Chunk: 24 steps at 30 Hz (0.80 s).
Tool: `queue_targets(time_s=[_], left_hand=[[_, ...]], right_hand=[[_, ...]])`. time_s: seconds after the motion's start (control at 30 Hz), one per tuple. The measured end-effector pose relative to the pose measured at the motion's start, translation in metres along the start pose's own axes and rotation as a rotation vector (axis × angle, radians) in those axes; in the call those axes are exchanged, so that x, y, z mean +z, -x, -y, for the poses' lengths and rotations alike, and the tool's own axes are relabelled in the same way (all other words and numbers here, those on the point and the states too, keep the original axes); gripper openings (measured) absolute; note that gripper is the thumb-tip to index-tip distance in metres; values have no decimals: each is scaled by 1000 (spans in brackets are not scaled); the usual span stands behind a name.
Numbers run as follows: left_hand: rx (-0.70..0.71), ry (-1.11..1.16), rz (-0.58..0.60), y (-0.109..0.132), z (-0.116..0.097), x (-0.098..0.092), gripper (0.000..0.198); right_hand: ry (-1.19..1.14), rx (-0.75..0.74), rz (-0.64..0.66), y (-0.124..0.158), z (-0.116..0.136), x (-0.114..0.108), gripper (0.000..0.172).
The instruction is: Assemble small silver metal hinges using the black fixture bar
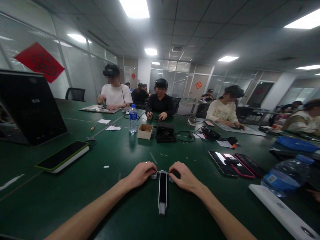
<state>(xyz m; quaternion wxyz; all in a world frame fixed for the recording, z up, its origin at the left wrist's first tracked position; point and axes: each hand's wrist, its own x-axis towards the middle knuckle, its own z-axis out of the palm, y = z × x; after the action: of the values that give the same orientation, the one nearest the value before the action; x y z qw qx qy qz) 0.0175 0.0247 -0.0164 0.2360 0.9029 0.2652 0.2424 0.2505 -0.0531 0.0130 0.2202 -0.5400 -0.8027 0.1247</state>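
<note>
A narrow device (163, 190) with a white frame and a dark middle lies lengthwise on the green table in front of me. Its near end has a pale grey, block-like tip (162, 209). Small grey metal-looking parts stick out at both sides of its far end. My left hand (142, 172) is closed, thumb and fingertips pinching at the left grey part (153, 177). On the other side my right hand (183, 174) curls in a pinch at the right grey part (171, 179), which its fingers partly hide. Whether these parts are joined to the device, I cannot tell.
Phones (223, 163) lie to the right, near a large water bottle (285, 176) and a white panel (282, 210). A green-edged device (63, 155) is at left. Ahead stand a small box (145, 132), black case (165, 132) and water bottle (133, 119). Co-workers sit opposite.
</note>
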Motion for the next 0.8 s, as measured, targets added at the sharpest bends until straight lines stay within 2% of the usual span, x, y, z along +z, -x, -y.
queue_targets(time_s=[0.17, 0.37, 0.6, 0.8], left_hand=[[-35, -5, -13, 0, -3, -1, 12], [-122, -7, -53, 0, -9, -2, 8], [-213, 110, -57, 2, -20, -2, 10], [-223, 103, -49, 1, -27, -5, 10]], right_hand=[[-14, 15, -10, -3, -2, 9, 12], [-49, 41, -16, -1, -4, 11, 11], [-70, 36, -25, 0, -1, 11, 10], [-90, 29, -30, 1, -5, 14, 10]])
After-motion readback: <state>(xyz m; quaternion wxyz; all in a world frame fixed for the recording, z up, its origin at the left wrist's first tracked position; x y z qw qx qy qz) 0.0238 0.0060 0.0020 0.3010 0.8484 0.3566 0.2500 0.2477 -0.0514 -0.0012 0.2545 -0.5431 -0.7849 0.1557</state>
